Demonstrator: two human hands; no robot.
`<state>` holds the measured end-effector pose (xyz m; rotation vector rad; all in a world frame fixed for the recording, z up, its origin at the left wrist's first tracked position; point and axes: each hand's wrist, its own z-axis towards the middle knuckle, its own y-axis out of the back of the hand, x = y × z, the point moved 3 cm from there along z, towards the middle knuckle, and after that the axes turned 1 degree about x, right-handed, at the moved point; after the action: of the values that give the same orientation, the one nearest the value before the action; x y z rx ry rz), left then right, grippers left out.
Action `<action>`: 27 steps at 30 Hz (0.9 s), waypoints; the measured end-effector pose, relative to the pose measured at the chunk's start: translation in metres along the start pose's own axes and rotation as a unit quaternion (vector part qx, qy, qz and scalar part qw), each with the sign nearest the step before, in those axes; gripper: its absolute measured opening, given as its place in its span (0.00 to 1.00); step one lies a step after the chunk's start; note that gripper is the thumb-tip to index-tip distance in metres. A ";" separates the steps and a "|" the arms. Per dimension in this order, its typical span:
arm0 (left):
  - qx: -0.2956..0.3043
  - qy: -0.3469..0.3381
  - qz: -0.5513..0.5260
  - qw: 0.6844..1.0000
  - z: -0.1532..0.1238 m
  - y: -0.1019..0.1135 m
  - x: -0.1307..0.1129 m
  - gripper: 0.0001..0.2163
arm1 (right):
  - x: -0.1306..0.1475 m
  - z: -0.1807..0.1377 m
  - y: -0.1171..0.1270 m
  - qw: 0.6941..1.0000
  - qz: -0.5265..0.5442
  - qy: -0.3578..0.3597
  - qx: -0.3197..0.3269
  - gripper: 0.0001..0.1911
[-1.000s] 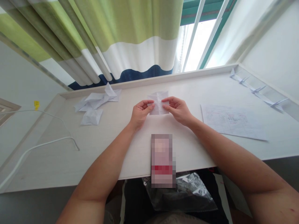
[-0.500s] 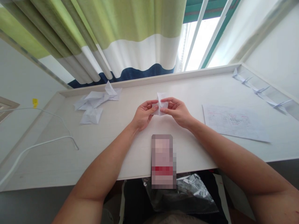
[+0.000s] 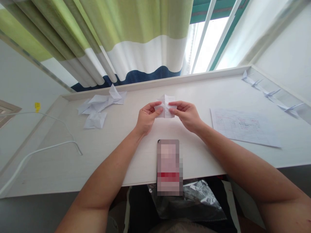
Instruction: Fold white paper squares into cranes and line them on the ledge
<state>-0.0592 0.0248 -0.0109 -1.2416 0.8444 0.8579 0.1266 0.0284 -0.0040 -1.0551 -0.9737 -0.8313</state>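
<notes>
Both of my hands hold a small folded white paper piece (image 3: 165, 105) just above the white desk (image 3: 116, 152), near its middle. My left hand (image 3: 146, 118) pinches the paper's left side between thumb and fingers. My right hand (image 3: 186, 115) pinches its right side the same way. The paper's centre creases stand up between the two pinches.
A pile of folded white papers (image 3: 98, 108) lies at the back left. A printed sheet (image 3: 243, 127) lies to the right, with folded paper cranes (image 3: 269, 94) lined along the right rim. A phone (image 3: 169, 166) lies at the front edge, and a white cable (image 3: 41, 150) runs at the left.
The paper was flat a second ago, then squeezed narrow and upright between my hands. Now it is spread a little wider again, with my hands slightly further apart.
</notes>
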 end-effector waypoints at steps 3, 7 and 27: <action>0.016 -0.008 0.001 1.000 -0.003 -0.003 -0.004 0.22 | 0.001 0.000 0.000 1.000 0.013 0.001 0.000 0.20; 0.034 0.003 0.006 0.999 -0.005 -0.007 -0.004 0.19 | 0.001 0.000 -0.001 1.000 0.011 -0.004 0.008 0.19; 0.005 0.016 0.157 0.987 -0.005 0.000 0.009 0.12 | 0.000 0.000 0.007 0.942 -0.308 0.130 -0.017 0.14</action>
<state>-0.0558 0.0204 -0.0200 -1.1319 1.0875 1.0858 0.1333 0.0301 -0.0058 -0.6391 -1.0761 -1.4646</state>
